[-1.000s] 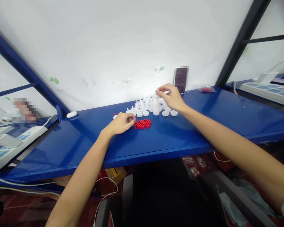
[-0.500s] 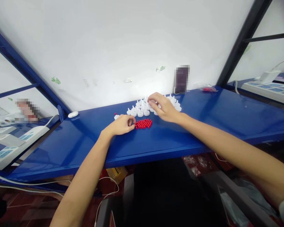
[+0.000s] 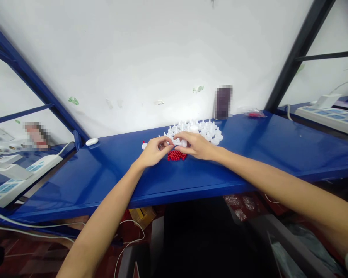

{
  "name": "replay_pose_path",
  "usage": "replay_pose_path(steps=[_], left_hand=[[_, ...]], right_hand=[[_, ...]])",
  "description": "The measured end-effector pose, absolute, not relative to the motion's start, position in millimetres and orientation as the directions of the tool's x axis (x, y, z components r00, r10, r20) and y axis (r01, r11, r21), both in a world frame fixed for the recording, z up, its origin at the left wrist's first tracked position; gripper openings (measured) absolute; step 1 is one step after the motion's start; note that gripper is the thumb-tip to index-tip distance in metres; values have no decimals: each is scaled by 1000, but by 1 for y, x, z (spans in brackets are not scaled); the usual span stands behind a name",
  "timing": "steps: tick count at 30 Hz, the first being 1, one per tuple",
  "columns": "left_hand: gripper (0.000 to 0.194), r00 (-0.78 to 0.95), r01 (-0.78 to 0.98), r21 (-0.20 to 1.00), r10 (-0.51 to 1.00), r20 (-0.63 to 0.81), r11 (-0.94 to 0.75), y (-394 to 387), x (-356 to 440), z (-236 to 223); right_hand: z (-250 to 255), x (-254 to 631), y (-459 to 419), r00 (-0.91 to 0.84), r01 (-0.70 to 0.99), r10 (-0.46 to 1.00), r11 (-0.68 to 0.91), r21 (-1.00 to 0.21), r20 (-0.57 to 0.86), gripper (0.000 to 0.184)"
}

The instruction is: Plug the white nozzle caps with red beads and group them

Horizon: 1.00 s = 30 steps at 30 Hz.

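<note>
Above the front of the pile, my right hand [image 3: 195, 146] grips a white nozzle cap [image 3: 182, 143] lying on its side between thumb and fingers. My left hand [image 3: 156, 150] is closed in a pinch, its fingertips meeting the nozzle's tip; the small red cap between them is almost wholly hidden. Just below the hands lies a flat cluster of small red caps [image 3: 176, 155] on the blue table [image 3: 110, 166]. Behind them stand many white nozzle caps [image 3: 210, 133], spouts up. One white nozzle cap with a red tip [image 3: 144, 145] stands left of my left hand.
A blurred-out dark phone-like object [image 3: 223, 102] leans on the wall. Right of it lies a clear bag with red pieces [image 3: 255, 114]. A white oval object [image 3: 92, 141] sits at the table's left back, near a power strip [image 3: 26, 179]. Metal posts flank the table.
My right hand has come from the white nozzle caps toward the left, bringing one with it. My left hand has risen from the red cluster's edge to meet it. The view has shifted slightly.
</note>
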<state>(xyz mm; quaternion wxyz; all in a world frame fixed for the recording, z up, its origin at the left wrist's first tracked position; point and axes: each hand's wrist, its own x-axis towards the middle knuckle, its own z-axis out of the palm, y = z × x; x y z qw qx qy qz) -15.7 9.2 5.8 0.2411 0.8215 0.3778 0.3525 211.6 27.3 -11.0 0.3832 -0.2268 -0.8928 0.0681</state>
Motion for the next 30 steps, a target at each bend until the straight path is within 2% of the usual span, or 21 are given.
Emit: replay_pose_path(steps=[4, 8, 21, 26, 30], left_hand=[[28, 414, 310, 774, 811, 413, -552, 10, -6, 3], [30, 364, 206, 824, 823, 436, -528, 11, -6, 3], [31, 430, 174, 820, 792, 434, -545, 8, -5, 3], [34, 447, 173, 825, 789, 421, -538, 5, -3, 6], [33, 448, 179, 813, 782, 434, -554, 6, -4, 6]], right_hand=[[-13, 210, 25, -592, 332, 421, 904, -268, 688, 32], [-12, 210, 24, -561, 342, 433, 897, -279, 705, 30], [-11, 208, 22, -519, 385, 420, 893, -235, 744, 21], [-13, 206, 21, -509, 387, 354, 908, -159, 785, 20], [-13, 207, 20, -547, 430, 360, 895, -115, 756, 27]])
